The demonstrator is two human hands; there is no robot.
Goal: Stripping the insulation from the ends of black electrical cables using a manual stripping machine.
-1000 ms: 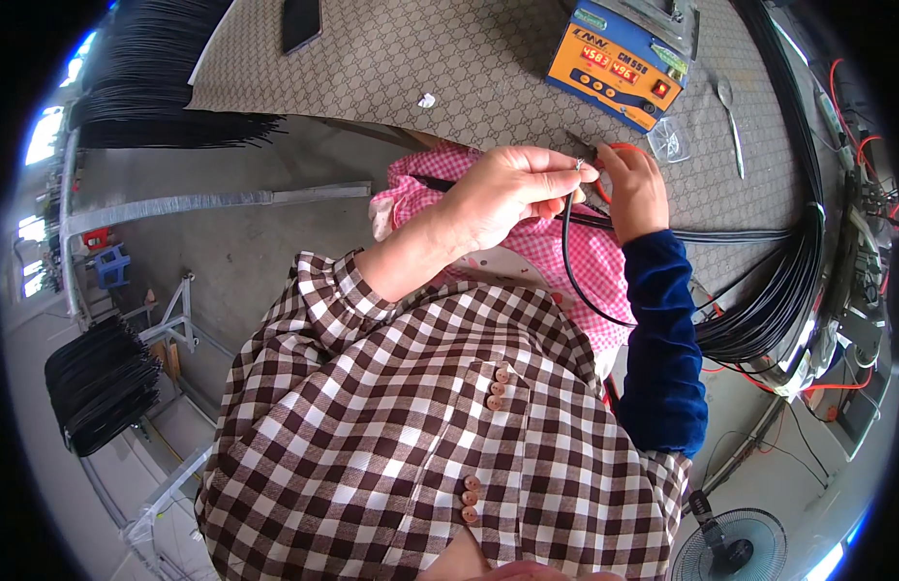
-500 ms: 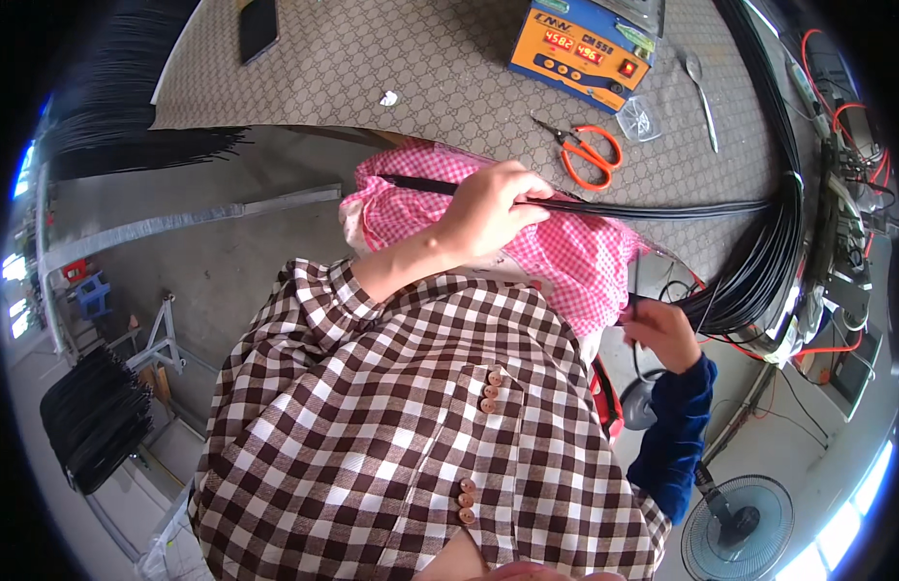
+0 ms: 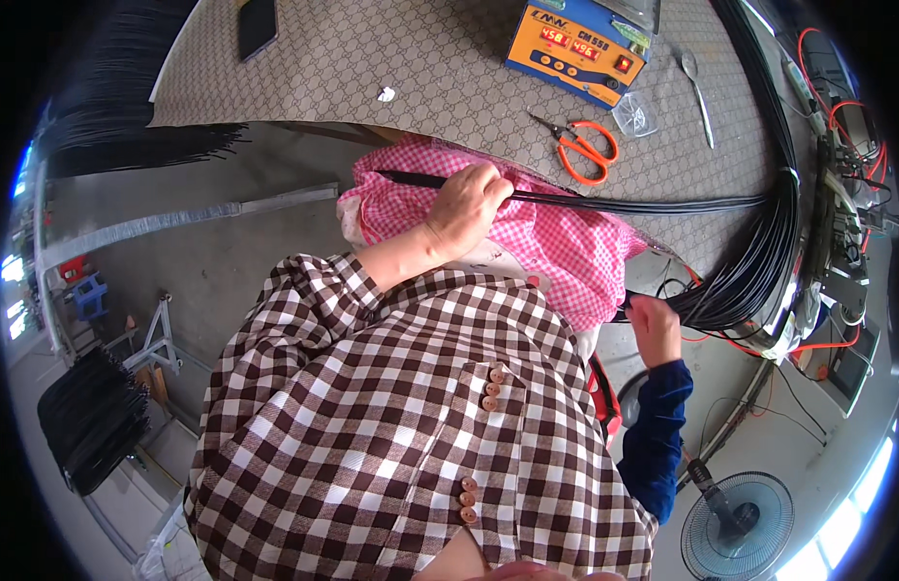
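Note:
My left hand [image 3: 469, 208] is closed around a thin bunch of black cables [image 3: 643, 204] stretched across the table's front edge. To the left of that hand the cable ends lie over a pink-and-white checked cloth [image 3: 575, 252] on my lap. Rightward, the bunch runs into a thick hanging coil of black cables [image 3: 764, 266], tied with a pale band. My right hand [image 3: 655, 329] is a fist below the cloth's right end, close to the coil; whatever its fingers hold is hidden.
Orange-handled scissors [image 3: 587, 153], a small clear bag [image 3: 634, 114], a spoon [image 3: 698, 97], an orange-and-blue box with a lit display [image 3: 575, 53] and a phone [image 3: 258, 27] lie on the patterned table [image 3: 420, 68]. A fan [image 3: 740, 528] stands lower right. More black cables [image 3: 96, 416] hang at left.
My left hand has slid left along the cable bunch. My right hand has turned into a tighter fist, and the loose dark strand beside it no longer shows.

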